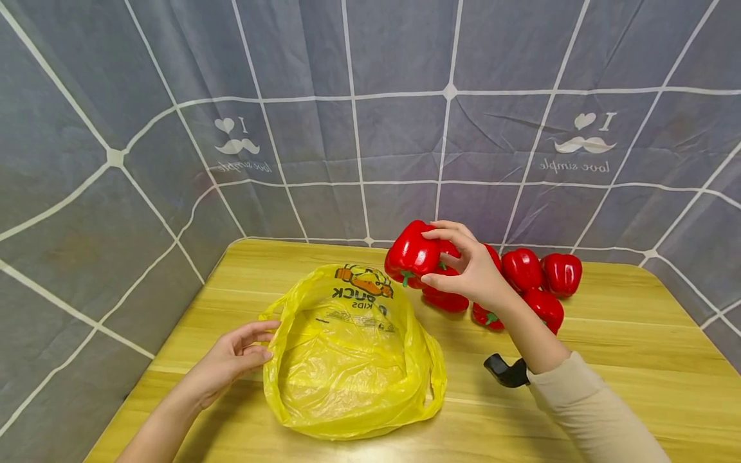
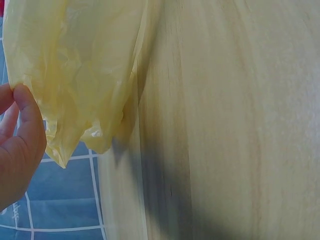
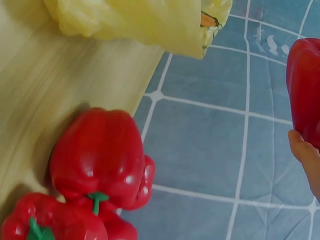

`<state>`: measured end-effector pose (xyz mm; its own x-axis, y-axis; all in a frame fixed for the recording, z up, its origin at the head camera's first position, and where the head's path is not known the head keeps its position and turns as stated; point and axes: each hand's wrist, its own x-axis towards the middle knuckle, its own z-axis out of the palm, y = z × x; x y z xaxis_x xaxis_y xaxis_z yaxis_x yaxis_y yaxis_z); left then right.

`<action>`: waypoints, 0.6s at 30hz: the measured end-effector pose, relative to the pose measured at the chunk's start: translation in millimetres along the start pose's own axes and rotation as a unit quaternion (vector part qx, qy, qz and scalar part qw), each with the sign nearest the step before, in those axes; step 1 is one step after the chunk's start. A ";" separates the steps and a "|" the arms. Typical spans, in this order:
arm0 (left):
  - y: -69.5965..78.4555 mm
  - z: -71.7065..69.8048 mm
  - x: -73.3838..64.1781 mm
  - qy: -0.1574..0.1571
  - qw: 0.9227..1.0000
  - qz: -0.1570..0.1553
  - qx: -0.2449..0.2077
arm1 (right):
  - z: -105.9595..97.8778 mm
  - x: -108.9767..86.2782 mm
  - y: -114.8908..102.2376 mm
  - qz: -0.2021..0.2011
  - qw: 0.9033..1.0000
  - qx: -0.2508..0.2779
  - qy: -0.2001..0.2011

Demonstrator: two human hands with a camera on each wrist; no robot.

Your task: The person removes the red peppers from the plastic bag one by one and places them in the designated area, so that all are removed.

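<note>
A yellow plastic bag [image 1: 347, 366] with a duck print lies on the table, its mouth spread wide. My left hand [image 1: 234, 357] pinches the bag's left rim between thumb and fingers; the left wrist view shows the fingertips on the thin plastic [image 2: 75, 75]. In my right hand [image 1: 471, 270] is a shiny red bell pepper [image 1: 412, 254] with a green stem, raised above the table beside the bag's far right edge. The right wrist view catches only part of this held pepper [image 3: 305, 90] and a finger beneath it.
Several more red bell peppers [image 1: 522, 270] sit in a cluster behind and below the right forearm. A black strap-like piece [image 1: 505, 371] shows at the right wrist. The wooden table [image 1: 625, 360] meets a grey-blue curtain [image 1: 399, 141] with white lines at its back.
</note>
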<state>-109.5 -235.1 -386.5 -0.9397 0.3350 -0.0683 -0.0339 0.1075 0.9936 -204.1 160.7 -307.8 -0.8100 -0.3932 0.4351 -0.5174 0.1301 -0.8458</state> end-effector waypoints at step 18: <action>4.2 -0.9 -1.1 0.008 1.000 -0.011 0.005 | -40.5 -17.2 -1.0 0.028 0.998 -0.056 0.027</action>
<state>-108.9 -235.9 -382.2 -0.9441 0.3175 -0.0883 -0.0511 0.1235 0.9910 -200.9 204.2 -302.0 -0.8504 -0.3337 0.4067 -0.4963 0.2522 -0.8307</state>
